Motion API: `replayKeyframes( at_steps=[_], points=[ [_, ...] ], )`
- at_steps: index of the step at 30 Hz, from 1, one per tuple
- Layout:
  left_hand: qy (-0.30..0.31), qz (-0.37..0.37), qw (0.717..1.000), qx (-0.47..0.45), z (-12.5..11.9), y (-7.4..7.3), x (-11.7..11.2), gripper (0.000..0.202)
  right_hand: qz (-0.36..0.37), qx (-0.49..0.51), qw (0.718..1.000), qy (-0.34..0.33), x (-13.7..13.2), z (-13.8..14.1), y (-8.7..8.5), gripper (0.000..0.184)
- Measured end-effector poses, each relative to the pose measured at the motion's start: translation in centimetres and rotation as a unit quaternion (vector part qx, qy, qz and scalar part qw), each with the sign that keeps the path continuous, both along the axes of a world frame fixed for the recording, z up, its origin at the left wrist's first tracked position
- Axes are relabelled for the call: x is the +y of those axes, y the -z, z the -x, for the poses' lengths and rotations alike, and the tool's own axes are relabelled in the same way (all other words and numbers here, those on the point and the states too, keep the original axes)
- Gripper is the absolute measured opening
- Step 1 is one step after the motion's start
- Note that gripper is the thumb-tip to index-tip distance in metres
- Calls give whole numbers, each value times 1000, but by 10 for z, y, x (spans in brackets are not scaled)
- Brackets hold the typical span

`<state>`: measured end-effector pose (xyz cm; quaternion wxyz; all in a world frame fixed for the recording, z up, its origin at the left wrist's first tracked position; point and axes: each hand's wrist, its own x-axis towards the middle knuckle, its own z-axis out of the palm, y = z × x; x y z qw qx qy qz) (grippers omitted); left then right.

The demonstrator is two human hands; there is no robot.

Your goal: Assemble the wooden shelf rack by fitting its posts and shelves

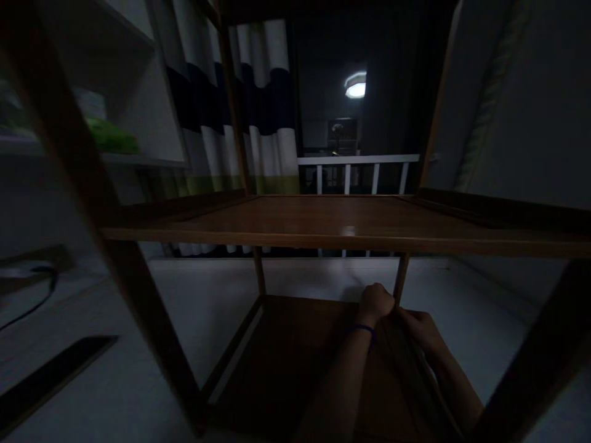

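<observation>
Brown wooden shelving, an open rack of flat boards and slim square posts, is seen standing on a pale floor in the dim head view, with its middle board at eye level and its bottom board low in the frame. Both hands are seen at the far right corner of the bottom board, where a thin rear post meets it. The left hand, with a blue band on its wrist, is closed into a fist right at the foot of that post; whether it clasps the post or some small part cannot be told in the gloom. The right hand is pressed against the left from the side, fingers curled, and its contents likewise cannot be made out. The rack is judged stiff and moderately heavy, awkward rather than fragile, with smooth varnished boards that may slide under a palm; it would best be gripped by the posts near a joint. A striped curtain, a white railing and a lit ceiling lamp are seen beyond, and a dark cable lies at left.
</observation>
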<state>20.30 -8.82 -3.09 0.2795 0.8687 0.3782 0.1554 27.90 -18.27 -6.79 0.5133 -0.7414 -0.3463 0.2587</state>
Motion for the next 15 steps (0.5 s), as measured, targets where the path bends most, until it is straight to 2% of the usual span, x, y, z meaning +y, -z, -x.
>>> replayKeyframes(
  at_steps=[6, 11, 15],
  points=[
    [-4, -2, 1000, -31, -1, 2, -4, 34, 34, 1, 999, -2, -2, -1, -1, 53],
    [21, 28, 998, -60, 3, 3, -5, 33, 43, -16, 999, 10, -2, -1, -5, 59],
    [20, 43, 991, -122, 21, -1, -10, 48, 31, -30, 999, 8, 1, 0, -6, 55]
  ],
)
